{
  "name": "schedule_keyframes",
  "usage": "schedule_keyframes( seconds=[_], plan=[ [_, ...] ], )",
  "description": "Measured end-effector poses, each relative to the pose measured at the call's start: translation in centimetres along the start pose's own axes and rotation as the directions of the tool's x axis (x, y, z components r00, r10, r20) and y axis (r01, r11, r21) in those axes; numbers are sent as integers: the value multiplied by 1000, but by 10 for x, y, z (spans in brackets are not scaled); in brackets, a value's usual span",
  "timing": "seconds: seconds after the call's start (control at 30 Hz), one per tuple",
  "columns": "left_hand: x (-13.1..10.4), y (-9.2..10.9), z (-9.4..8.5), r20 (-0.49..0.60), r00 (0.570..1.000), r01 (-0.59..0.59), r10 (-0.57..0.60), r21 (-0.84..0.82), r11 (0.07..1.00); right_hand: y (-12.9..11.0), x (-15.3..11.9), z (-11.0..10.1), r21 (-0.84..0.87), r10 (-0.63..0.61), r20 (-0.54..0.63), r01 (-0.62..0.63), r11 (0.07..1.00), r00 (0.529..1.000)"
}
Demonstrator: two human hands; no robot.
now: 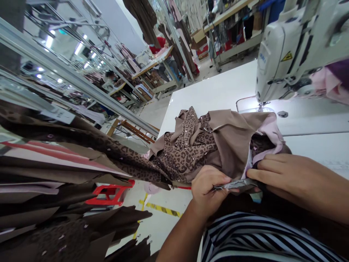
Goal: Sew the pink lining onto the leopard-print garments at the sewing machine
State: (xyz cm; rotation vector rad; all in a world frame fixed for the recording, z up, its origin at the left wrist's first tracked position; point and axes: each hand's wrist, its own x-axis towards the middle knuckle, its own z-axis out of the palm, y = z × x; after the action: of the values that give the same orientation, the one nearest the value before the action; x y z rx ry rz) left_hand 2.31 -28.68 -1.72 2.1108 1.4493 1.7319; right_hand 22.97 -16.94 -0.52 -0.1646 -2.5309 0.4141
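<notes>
A garment piece of brown leopard-print fabric (188,153) with plain brown panels (231,134) lies bunched over the front of the white table. Its near edge hangs toward my body, and a pale pink layer (268,129) shows at an opening on the right. My left hand (208,185) pinches the near edge, thumb on top, at the end of a greyish seam edge (234,184). Holding that edge farther right is my right hand (286,173), fingers curled over the cloth and partly hidden. The two hands stretch the edge between them.
A white sewing machine (280,58) stands at the right of the white table (215,87), its needle area lit. Brown and leopard-print pieces (81,145) hang on the left beside a metal rail (68,69). A red stool (109,194) is below. Other workstations stand behind.
</notes>
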Motion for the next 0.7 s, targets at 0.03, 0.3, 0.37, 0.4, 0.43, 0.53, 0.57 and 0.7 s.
schedule_keyframes(
  seconds=[0.03, 0.3, 0.37, 0.4, 0.43, 0.53, 0.57, 0.7],
  plan=[
    [0, 0, 0, 0, 1000, 4, -4, -5, 1000, 0, 1, 0, -4, -1, -4, 1, 1000, 1000],
    [0, 1, 0, 1, 999, 36, -36, -12, 999, 1, 10, -12, -75, -45, -12, 44, 996, 999],
    [0, 2, 0, -5, 999, 48, -48, -7, 999, 7, 2, -13, -59, -20, -13, 19, 998, 1000],
    [0, 2, 0, -11, 998, 54, -54, -6, 999, 10, -4, -13, -47, 9, -4, -9, 999, 1000],
    [0, 2, 0, -19, 998, 61, -61, -10, 998, 13, -10, -12, -41, 61, -1, -61, 997, 998],
    [0, 1, 1, -43, 995, 86, -88, -35, 996, 14, -27, -12, -31, 347, -95, -351, 936, 933],
    [-1, 0, 1, -50, 994, 93, -95, -43, 995, 10, -30, -12, -10, 459, -130, -465, 885, 879],
    [-2, -1, 2, -63, 992, 103, -107, -57, 993, -13, -28, -20, 48, 741, -104, -741, 670, 663]
  ],
)
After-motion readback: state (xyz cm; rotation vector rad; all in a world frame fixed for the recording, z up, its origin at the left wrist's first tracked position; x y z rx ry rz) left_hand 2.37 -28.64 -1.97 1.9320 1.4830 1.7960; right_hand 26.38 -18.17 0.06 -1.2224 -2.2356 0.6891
